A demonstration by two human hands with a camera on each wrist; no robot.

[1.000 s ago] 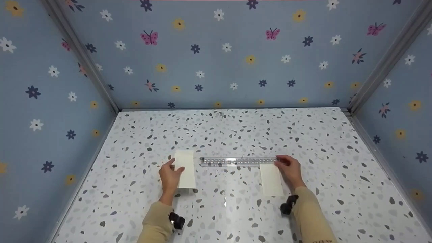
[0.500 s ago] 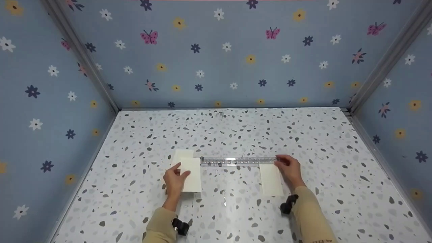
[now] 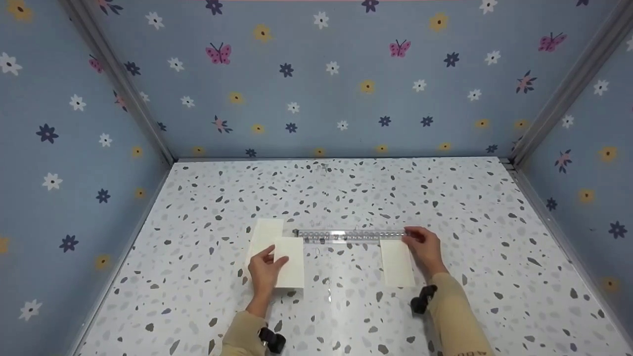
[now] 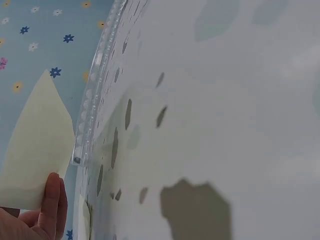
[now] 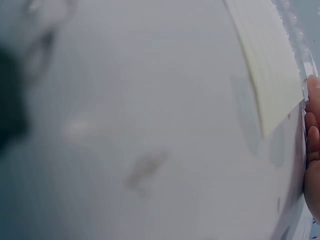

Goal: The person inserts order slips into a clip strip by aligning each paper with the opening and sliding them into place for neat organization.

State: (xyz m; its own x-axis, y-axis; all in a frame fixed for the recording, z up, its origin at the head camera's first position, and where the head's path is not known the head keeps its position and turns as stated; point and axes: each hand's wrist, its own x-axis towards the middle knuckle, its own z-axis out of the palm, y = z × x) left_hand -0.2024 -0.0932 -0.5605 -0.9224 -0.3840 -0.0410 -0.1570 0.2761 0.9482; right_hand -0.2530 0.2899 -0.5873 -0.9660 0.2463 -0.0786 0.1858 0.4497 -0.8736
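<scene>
My left hand (image 3: 264,272) pinches a cream paper sheet (image 3: 292,267) between thumb and fingers. In the left wrist view this sheet (image 4: 42,135) stands up from the fingertips, apart from the table. Behind it another cream sheet (image 3: 267,230) lies on the table, partly covered. A long clear plastic strip (image 3: 346,237), ruler-like with a row of round shapes, lies crosswise in the middle. Its right end is gripped by my right hand (image 3: 426,249). Just below that end lies a third cream sheet (image 3: 398,264), its upper corner by my right thumb.
The speckled white table (image 3: 346,198) is bounded by blue flowered panels (image 3: 316,74) at the back and both sides. Grey metal posts (image 3: 118,79) stand at the corners. A black wrist camera (image 3: 273,340) sits on each sleeve.
My left hand has moved right and towards the front with its sheet, uncovering more of the sheet underneath. The right hand and the clear strip have stayed in place.
</scene>
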